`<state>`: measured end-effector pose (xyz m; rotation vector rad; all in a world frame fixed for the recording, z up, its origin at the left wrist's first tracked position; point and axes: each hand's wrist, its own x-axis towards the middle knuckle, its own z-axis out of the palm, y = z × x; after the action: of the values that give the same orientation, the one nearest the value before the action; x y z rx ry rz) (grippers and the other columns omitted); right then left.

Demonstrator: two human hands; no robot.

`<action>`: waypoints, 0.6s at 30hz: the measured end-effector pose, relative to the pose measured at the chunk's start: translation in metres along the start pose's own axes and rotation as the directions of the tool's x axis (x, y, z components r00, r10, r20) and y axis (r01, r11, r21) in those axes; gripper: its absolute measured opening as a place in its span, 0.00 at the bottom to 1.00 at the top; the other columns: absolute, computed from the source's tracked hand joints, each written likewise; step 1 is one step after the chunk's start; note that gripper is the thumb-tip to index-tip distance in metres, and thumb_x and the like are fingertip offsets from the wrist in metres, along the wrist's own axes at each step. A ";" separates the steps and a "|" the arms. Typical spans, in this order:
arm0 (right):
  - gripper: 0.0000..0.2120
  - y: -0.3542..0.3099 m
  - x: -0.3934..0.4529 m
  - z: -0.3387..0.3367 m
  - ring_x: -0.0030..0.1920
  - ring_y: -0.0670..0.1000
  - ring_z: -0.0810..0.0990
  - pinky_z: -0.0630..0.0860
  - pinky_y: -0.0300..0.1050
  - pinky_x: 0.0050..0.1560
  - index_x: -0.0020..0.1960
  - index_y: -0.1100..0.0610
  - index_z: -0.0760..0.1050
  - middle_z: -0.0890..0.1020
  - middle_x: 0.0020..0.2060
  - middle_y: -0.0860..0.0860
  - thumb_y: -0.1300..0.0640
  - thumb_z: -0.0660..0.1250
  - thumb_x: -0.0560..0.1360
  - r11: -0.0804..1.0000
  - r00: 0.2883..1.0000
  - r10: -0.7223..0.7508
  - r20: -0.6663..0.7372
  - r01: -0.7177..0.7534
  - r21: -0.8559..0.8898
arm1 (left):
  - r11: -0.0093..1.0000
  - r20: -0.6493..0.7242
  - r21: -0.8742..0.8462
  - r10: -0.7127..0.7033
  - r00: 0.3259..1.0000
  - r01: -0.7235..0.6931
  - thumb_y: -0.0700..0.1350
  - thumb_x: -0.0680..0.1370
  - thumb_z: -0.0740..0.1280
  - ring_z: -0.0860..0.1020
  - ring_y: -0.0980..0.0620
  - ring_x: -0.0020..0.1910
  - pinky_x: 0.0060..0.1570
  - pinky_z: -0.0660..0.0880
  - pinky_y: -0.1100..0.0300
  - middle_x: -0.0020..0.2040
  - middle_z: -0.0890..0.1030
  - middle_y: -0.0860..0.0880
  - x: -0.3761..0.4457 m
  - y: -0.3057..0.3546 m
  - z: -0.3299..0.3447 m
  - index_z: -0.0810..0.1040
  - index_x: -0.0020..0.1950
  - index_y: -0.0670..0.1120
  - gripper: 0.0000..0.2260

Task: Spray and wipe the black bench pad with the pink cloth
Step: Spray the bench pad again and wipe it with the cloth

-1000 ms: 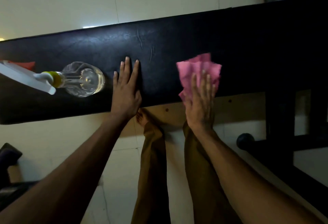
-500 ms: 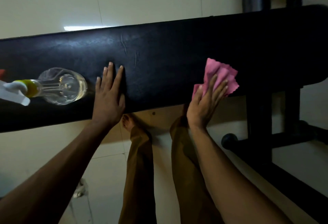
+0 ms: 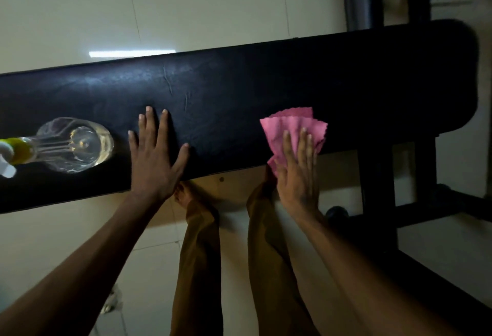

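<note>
I see the black bench pad (image 3: 239,90) running across the view. My left hand (image 3: 154,159) lies flat on it, fingers straight and slightly spread, just beside the clear spray bottle (image 3: 74,146) standing on the pad. My right hand (image 3: 298,173) presses the pink cloth (image 3: 292,127) against the pad's near edge, fingers straight and together.

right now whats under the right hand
The pink cloth, pressed flat by the right hand near the front edge of the black bench pad. The cloth's part beneath the palm is hidden.
</note>
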<state>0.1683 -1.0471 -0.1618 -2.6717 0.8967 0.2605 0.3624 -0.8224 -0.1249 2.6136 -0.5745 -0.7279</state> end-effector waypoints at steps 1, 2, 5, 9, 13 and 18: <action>0.31 0.012 0.006 -0.008 0.81 0.57 0.42 0.50 0.60 0.80 0.82 0.50 0.45 0.45 0.81 0.56 0.45 0.51 0.83 0.996 0.996 0.089 -0.023 -0.089 0.011 | 1.000 -0.002 0.003 -0.001 1.000 0.001 0.57 0.83 0.58 0.39 0.46 0.82 0.80 0.38 0.44 0.83 0.42 0.44 0.000 0.000 0.001 0.46 0.83 0.48 0.34; 0.30 0.020 0.014 -0.016 0.81 0.57 0.43 0.48 0.59 0.80 0.82 0.50 0.45 0.45 0.81 0.56 0.47 0.52 0.84 0.964 0.966 0.253 -0.060 -0.246 0.102 | 1.000 -0.007 0.004 -0.005 1.000 0.005 0.56 0.83 0.59 0.40 0.46 0.82 0.80 0.38 0.44 0.83 0.42 0.44 -0.001 0.000 0.002 0.46 0.83 0.48 0.34; 0.29 0.025 0.047 -0.033 0.81 0.57 0.43 0.43 0.53 0.80 0.83 0.54 0.48 0.45 0.82 0.59 0.53 0.55 0.85 0.622 0.692 0.717 -0.077 -0.586 0.520 | 1.000 -0.049 0.006 -0.027 0.998 0.027 0.50 0.83 0.63 0.42 0.46 0.82 0.80 0.40 0.43 0.83 0.45 0.44 -0.002 0.002 0.004 0.50 0.83 0.46 0.33; 0.30 -0.008 0.059 -0.035 0.81 0.59 0.39 0.37 0.53 0.78 0.83 0.51 0.48 0.42 0.81 0.60 0.49 0.55 0.85 0.570 0.673 0.739 -0.030 -0.602 0.559 | 0.994 -0.054 0.053 0.095 0.994 -0.093 0.41 0.81 0.66 0.48 0.44 0.82 0.80 0.46 0.41 0.82 0.53 0.42 -0.005 0.019 0.010 0.56 0.81 0.43 0.32; 0.29 0.004 0.024 -0.023 0.80 0.55 0.37 0.42 0.57 0.81 0.82 0.47 0.45 0.42 0.82 0.57 0.49 0.55 0.85 0.908 0.924 0.378 -0.057 -0.358 0.218 | 0.976 0.038 0.059 0.208 0.977 -0.210 0.42 0.80 0.65 0.47 0.47 0.82 0.80 0.45 0.44 0.82 0.51 0.43 -0.010 0.047 0.027 0.55 0.82 0.45 0.32; 0.29 0.040 0.065 -0.040 0.81 0.59 0.43 0.43 0.54 0.80 0.82 0.52 0.48 0.45 0.82 0.59 0.53 0.56 0.85 0.627 0.684 0.720 -0.117 -0.568 0.533 | 0.971 0.068 0.091 0.214 0.975 -0.219 0.47 0.81 0.62 0.44 0.46 0.82 0.80 0.42 0.44 0.83 0.47 0.44 -0.006 0.074 0.043 0.51 0.83 0.47 0.33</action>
<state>0.1979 -1.1278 -0.1512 -1.8633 1.7834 -0.2352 0.3125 -0.8923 -0.1240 2.5699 -0.9181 -0.7230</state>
